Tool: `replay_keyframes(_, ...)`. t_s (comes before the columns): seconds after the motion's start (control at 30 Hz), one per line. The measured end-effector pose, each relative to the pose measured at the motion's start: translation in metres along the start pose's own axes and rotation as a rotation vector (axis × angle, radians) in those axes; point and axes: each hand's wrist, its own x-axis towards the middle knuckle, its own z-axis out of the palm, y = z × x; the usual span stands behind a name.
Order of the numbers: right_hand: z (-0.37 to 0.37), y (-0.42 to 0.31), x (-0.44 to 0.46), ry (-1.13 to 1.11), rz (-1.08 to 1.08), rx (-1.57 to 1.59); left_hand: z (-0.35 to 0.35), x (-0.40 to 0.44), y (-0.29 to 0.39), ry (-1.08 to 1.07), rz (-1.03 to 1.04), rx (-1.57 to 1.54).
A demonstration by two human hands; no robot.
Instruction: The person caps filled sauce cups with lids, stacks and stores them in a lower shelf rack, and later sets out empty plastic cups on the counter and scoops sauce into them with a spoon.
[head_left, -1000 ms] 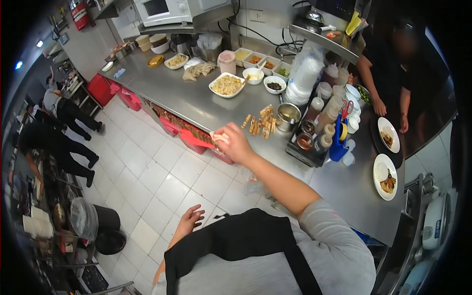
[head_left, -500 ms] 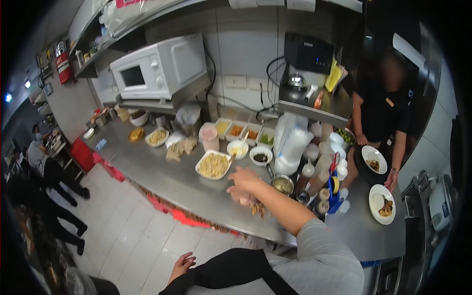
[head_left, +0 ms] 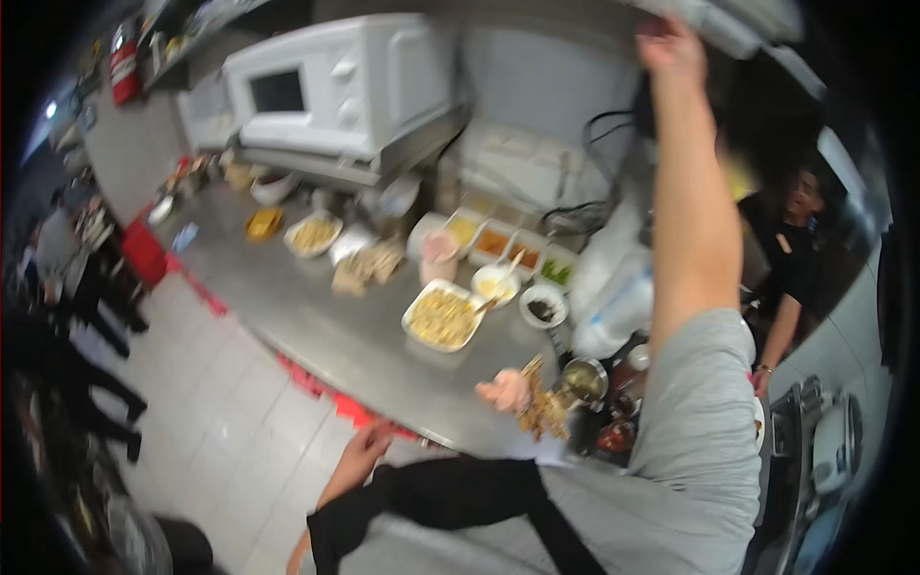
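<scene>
My right hand (head_left: 674,48) is raised high, near white papers at the shelf edge. Motion smears its fingers, so a hold cannot be made out. My left hand (head_left: 364,448) hangs low in front of the counter edge, fingers loosely extended and holding nothing visible. Below my raised arm, a pink lump (head_left: 505,391) lies beside brown skewer-like pieces (head_left: 541,407). A small metal pan (head_left: 585,381) stands to their right. Farther back sit a white bowl of pale yellow shredded food (head_left: 443,318), a creamy bowl with a spoon (head_left: 494,285) and a bowl of dark bits (head_left: 543,308).
A white microwave (head_left: 335,86) rests on a wall shelf above the steel counter (head_left: 287,287). Containers of toppings (head_left: 494,241) line the back. Plastic-wrapped items (head_left: 613,307) stand at right. A co-worker (head_left: 791,268) is on the right; other people are far left.
My right hand has lifted from beside the pink lump up to the shelf edge. My left hand has risen slightly. The view has shifted, and the co-worker's plates are mostly hidden by my arm.
</scene>
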Motion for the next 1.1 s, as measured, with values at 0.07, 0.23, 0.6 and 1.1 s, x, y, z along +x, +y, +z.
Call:
replay_keyframes(0.07, 0.008, 0.037, -0.037, 0.326, -0.339, 0.041, -0.007, 0.016, 0.020, -0.094, -0.003, -0.046)
replay_keyframes(0.23, 0.060, 0.233, -0.243, 0.547, -0.203, -0.290, -0.033, 0.054, 0.071, -0.284, 0.243, -0.100)
replay_keyframes(0.6, 0.131, 0.474, -0.453, 0.743, 0.858, -0.398, -0.118, 0.249, 0.020, 0.281, 0.389, 0.266)
replay_keyframes(1.1, 0.129, 0.409, -0.524, 0.899, 0.742, -0.823, -0.188, 0.501, 0.027, 0.688, 0.183, 0.630)
